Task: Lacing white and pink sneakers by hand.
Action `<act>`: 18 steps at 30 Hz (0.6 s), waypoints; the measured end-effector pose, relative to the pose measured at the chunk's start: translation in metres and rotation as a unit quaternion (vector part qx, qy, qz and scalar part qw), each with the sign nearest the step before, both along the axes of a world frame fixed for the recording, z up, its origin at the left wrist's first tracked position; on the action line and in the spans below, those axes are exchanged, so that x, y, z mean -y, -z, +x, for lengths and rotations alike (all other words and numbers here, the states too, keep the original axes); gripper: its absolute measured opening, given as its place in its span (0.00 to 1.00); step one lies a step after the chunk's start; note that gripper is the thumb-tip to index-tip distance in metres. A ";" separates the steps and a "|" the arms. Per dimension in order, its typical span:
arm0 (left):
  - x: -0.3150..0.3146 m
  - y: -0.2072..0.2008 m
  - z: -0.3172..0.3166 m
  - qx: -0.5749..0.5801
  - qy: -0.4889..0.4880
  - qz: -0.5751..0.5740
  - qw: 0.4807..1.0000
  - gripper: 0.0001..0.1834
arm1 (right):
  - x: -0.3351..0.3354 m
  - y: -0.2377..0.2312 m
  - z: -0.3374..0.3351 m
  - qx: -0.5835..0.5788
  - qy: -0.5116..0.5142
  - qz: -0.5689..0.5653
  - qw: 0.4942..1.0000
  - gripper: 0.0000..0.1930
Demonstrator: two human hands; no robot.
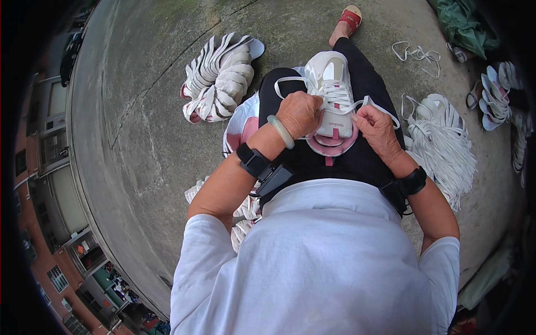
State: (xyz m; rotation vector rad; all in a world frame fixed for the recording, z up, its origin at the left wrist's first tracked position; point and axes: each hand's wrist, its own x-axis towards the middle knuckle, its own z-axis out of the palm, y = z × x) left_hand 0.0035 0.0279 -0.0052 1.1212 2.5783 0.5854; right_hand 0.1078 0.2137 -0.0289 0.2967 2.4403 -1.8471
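Observation:
A white and beige shoe upper (328, 70) with pink lining lies on my thighs, its toe pointing away from me. White laces (336, 94) cross its tongue, whose lower part carries a pink tab. My left hand (300, 114) is closed at the shoe's left edge, on a white shoelace that loops out (286, 80) beside it; its fingertips are partly hidden. At the right eyelet edge, my right hand (378, 131) pinches the lace between thumb and fingers. Another stretch of lace arcs over that hand's knuckles.
A stack of white shoe uppers (220, 78) lies on the concrete at left, with more by my left hip. To the right hangs a thick bundle of white laces (444, 151). Loose laces (417, 54), other uppers (494, 97) and a green sack (460, 25) lie farther right.

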 end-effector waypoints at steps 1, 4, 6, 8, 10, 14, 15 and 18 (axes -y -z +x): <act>0.001 0.005 -0.002 -0.001 -0.003 0.000 1.000 0.04 | 0.001 0.001 -0.001 -0.016 0.001 -0.003 1.000 0.07; 0.006 0.012 -0.005 0.195 -0.098 0.079 0.973 0.05 | 0.002 0.003 -0.002 -0.035 0.006 -0.013 0.999 0.06; 0.011 0.007 0.003 0.201 -0.220 0.081 0.951 0.12 | 0.003 0.003 -0.003 -0.038 0.013 -0.018 0.999 0.06; 0.016 -0.001 0.017 0.088 -0.185 0.078 0.976 0.12 | 0.009 0.000 -0.002 -0.045 0.026 -0.003 0.999 0.04; 0.014 -0.007 0.029 -0.070 -0.046 0.191 0.978 0.17 | 0.014 -0.005 -0.006 -0.083 0.014 0.062 0.994 0.04; 0.015 -0.001 0.037 -0.063 -0.040 0.093 0.993 0.23 | 0.033 -0.008 -0.015 -0.186 -0.020 0.201 0.962 0.04; 0.018 0.002 0.039 -0.048 -0.072 0.100 0.991 0.21 | 0.037 -0.008 -0.018 -0.188 -0.035 0.217 0.957 0.05; 0.017 0.006 0.040 0.004 -0.094 0.092 0.991 0.17 | 0.044 -0.003 -0.025 -0.188 -0.063 0.271 0.942 0.04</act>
